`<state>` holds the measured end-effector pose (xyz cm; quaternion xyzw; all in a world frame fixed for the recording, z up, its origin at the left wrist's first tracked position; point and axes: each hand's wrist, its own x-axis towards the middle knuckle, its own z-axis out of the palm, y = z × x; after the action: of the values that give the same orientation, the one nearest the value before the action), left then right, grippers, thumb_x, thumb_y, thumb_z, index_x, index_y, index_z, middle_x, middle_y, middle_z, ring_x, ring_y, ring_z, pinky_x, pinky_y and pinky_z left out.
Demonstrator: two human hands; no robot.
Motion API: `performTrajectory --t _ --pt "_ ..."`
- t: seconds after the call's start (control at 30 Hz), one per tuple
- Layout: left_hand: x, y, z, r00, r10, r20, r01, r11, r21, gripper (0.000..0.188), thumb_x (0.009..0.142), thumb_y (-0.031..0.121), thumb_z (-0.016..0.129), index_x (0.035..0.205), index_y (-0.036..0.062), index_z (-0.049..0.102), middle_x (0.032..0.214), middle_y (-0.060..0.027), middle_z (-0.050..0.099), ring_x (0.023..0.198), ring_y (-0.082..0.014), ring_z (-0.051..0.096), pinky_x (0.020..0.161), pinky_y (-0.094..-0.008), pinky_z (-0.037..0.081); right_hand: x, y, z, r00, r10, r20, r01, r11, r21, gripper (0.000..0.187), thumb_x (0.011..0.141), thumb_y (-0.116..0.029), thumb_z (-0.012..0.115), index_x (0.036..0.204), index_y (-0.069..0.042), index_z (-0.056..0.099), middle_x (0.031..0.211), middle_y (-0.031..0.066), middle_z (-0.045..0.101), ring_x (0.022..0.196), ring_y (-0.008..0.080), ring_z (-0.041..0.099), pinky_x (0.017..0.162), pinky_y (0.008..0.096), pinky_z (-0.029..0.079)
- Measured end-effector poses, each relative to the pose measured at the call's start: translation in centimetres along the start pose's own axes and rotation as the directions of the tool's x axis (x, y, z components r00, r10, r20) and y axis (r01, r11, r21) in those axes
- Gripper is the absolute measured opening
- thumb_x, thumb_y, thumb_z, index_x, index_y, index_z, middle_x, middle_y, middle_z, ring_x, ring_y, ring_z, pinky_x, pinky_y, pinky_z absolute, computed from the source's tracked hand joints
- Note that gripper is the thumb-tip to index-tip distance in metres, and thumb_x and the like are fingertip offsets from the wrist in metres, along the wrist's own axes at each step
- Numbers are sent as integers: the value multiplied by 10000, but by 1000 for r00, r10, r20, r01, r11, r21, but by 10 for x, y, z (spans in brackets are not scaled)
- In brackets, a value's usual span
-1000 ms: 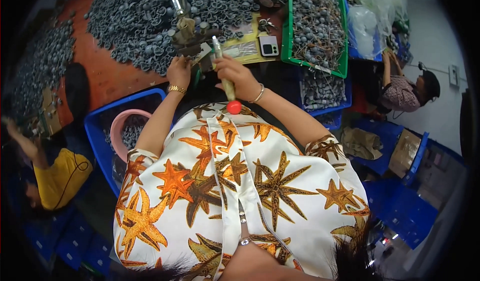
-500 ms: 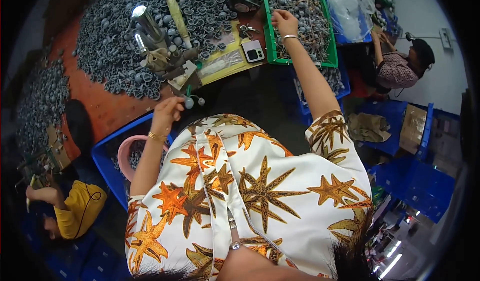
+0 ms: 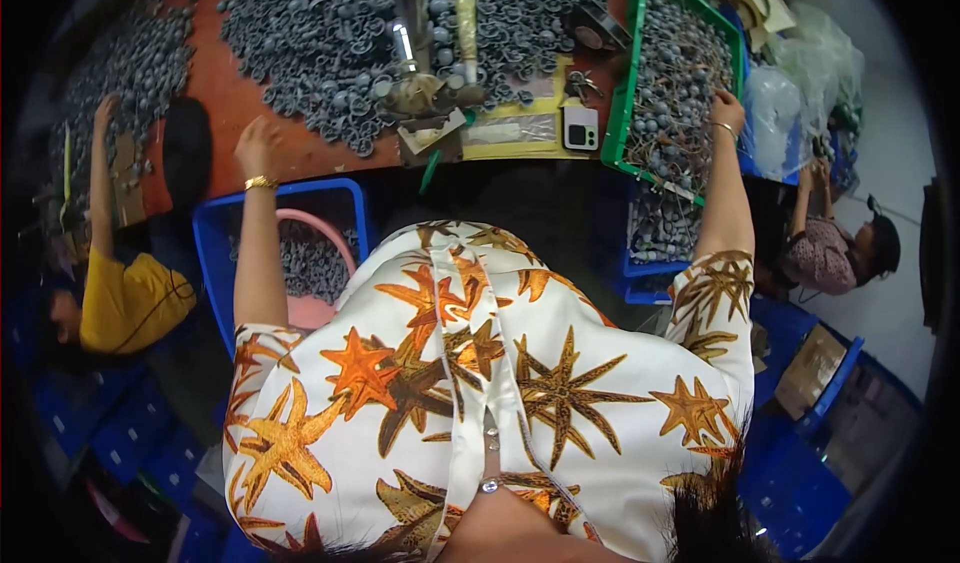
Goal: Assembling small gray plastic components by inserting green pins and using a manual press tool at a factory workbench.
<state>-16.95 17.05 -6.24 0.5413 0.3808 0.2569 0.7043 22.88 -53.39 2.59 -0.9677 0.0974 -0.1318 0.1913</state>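
My left hand [image 3: 258, 145] is raised over the bare red-orange tabletop [image 3: 315, 153], left of the big heap of grey parts. Its fingers are curled in, and whatever they may hold is too small to make out. My right hand [image 3: 728, 110] is at the right rim of the green crate [image 3: 617, 113], fingers bent and partly hidden. Inside the crate lie many grey balls with thin coppery wires [image 3: 672, 98]. Between my hands stands a bench fixture with a chrome cylinder [image 3: 410, 13]; a green strip [image 3: 430, 173] hangs from its front.
Grey ring-shaped and round parts [image 3: 300, 38] cover the table. A phone [image 3: 580, 129] lies by keys [image 3: 580, 85] on a yellow-edged mat. A blue bin [image 3: 215, 253] with a pink basin [image 3: 312, 311] stands left. Two people work nearby, one in yellow [image 3: 130, 303], one in a patterned top [image 3: 820, 263].
My left hand has moved left and forward, away from the fixture; the grey ball hanging there is gone from view. My right hand has gone from the crate's left part to its right rim.
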Motion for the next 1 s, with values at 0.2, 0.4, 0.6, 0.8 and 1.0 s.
performTrajectory --t 0.2,0.4,0.6,0.8,1.0 --pt "-40 -31 137 862 295 411 -506 512 694 262 717 172 642 937 35 609 859 -118 616 773 -271 581 702 -342 458 47 7 -86 918 82 -387 253 631 734 67 728 66 594 779 36 625 765 108 625 662 160 603 608 246 520" --pt "-42 -26 179 713 311 628 -700 343 626 361 639 91 619 996 126 578 985 -71 570 902 -275 522 770 -378 430 40 -40 -176 817 68 -573 459 525 717 260 687 122 616 917 60 512 807 178 605 695 228 615 644 307 556" --pt "-8 -71 182 837 255 484 -525 625 578 181 750 97 519 917 75 584 913 -169 568 844 -333 547 713 -393 439 25 -2 -141 920 -49 -388 282 770 572 111 727 -74 626 792 15 634 713 97 634 612 139 587 590 224 463" --pt "-6 -81 169 744 348 570 -668 374 643 193 787 128 468 941 67 568 830 -179 593 756 -361 563 652 -410 446 10 -14 -134 927 314 205 -352 540 765 149 821 -111 530 874 0 613 913 160 625 834 266 606 736 345 480" --pt "-27 -52 178 696 441 566 -718 436 543 213 753 18 477 944 62 560 849 -148 606 786 -347 570 663 -383 449 44 -6 -212 970 -243 2 19 85 996 156 859 -72 459 887 7 590 1014 221 571 973 336 544 874 443 427"
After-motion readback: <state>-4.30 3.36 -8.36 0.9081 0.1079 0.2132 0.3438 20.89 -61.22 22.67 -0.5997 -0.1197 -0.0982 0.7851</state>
